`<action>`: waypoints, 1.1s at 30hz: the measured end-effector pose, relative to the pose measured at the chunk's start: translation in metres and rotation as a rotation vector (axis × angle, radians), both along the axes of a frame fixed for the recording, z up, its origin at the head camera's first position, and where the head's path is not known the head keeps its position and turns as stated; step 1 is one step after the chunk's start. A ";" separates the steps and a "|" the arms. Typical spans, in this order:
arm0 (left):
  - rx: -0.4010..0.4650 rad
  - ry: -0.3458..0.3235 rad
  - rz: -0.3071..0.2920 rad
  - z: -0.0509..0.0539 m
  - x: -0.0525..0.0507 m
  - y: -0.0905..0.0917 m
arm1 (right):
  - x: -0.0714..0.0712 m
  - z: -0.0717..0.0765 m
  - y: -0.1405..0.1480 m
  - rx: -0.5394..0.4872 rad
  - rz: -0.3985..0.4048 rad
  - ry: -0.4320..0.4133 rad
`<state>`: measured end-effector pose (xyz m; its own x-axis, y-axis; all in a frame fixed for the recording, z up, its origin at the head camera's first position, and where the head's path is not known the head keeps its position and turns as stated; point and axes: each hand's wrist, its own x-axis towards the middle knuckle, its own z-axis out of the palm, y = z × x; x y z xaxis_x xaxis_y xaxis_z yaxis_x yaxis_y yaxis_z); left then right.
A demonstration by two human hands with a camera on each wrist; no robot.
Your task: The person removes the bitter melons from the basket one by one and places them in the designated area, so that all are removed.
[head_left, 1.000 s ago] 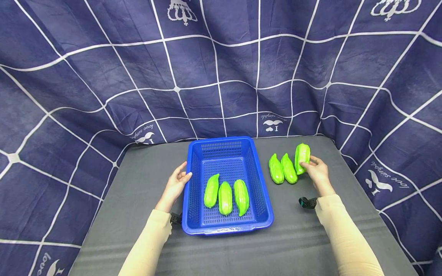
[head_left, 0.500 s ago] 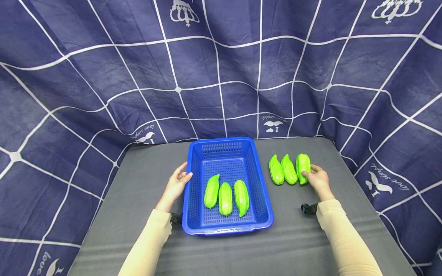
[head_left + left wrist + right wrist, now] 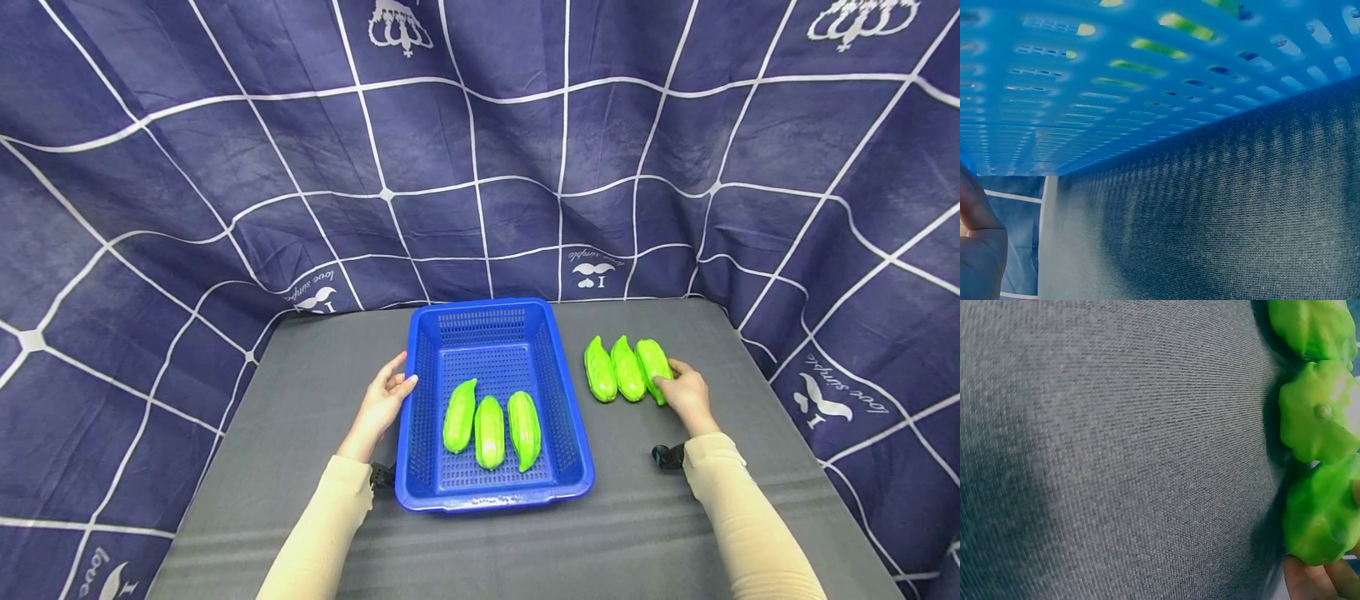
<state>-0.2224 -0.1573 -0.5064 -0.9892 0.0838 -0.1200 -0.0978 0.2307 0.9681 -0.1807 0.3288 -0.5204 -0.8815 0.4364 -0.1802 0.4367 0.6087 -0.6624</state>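
Observation:
On the right of the table my right hand (image 3: 687, 392) holds a glossy, ridged green bitter melon (image 3: 651, 363), thumb on its near side. The melon rests slantwise against the second of two others, a left bitter melon (image 3: 601, 370) and a middle bitter melon (image 3: 628, 370). In the right wrist view, fingertips (image 3: 1310, 580) lie under the held melon (image 3: 1321, 515). My left hand (image 3: 381, 404) grips the left rim of a blue perforated plastic basket (image 3: 573, 433). Inside the basket three more bitter melons (image 3: 490, 432) lie side by side near its front.
A dark grey cloth (image 3: 300, 417) covers the table. Behind and along both sides hangs a navy curtain (image 3: 517, 133) with white grid lines. A dark wrist device (image 3: 667, 456) juts out beside the right sleeve.
My right hand has brought the held bitter melon nearer, down to the table, then shifted it left and tilted it against the middle one. The left hand and basket stay put.

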 end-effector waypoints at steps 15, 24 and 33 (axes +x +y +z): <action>0.005 -0.001 0.003 -0.003 0.000 0.000 | 0.005 -0.002 -0.001 -0.040 -0.042 0.034; -0.005 0.001 0.005 -0.001 0.001 -0.001 | 0.001 0.022 -0.010 -0.022 -0.052 0.193; 0.002 -0.007 0.003 0.000 0.001 -0.001 | -0.001 0.052 -0.039 -0.055 0.008 0.298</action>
<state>-0.2217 -0.1583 -0.5060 -0.9887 0.0814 -0.1263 -0.1049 0.2281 0.9680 -0.1820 0.2900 -0.4686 -0.9024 0.4263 0.0634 0.2140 0.5709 -0.7927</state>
